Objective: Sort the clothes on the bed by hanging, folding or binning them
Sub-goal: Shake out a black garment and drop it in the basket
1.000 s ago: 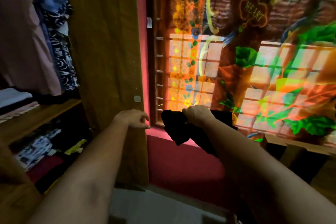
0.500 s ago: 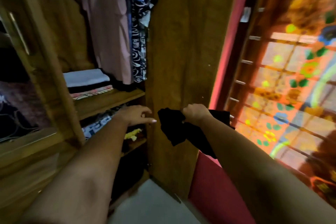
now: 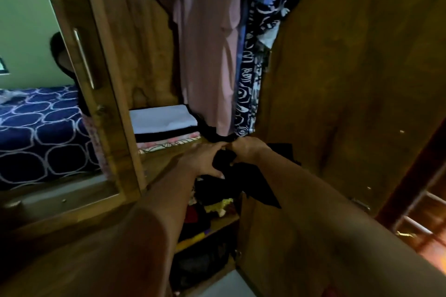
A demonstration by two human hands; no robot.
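Green wall and a bed with a navy cover printed in white rings [image 3: 41,132] filled the nine o'clock side, seen past the open wooden wardrobe door with its long metal handle [image 3: 83,60]. Right of the door, at about eleven o'clock from the hands, a folded stack of white, black and pink cloth [image 3: 164,125] sat on the wooden wardrobe shelf [image 3: 159,159]. Above it, at twelve o'clock, hung a mauve short-sleeved garment [image 3: 207,55] beside a navy-and-white patterned one [image 3: 251,84].

Both hands met just in front of the shelf edge. The left hand [image 3: 205,161] had its fingers curled onto the near corner of a small black cloth item [image 3: 251,183], thumb underneath. The right hand [image 3: 246,152], touching the left, was closed over the cloth's top edge. The cloth trailed from the hands toward five o'clock, its long axis slanting down and right along the right forearm. By my reading, it was headed for the shelf, which lay ahead and slightly left, nearer the left hand. A cluttered lower shelf with yellow and dark fabrics [image 3: 217,207] lay directly below.
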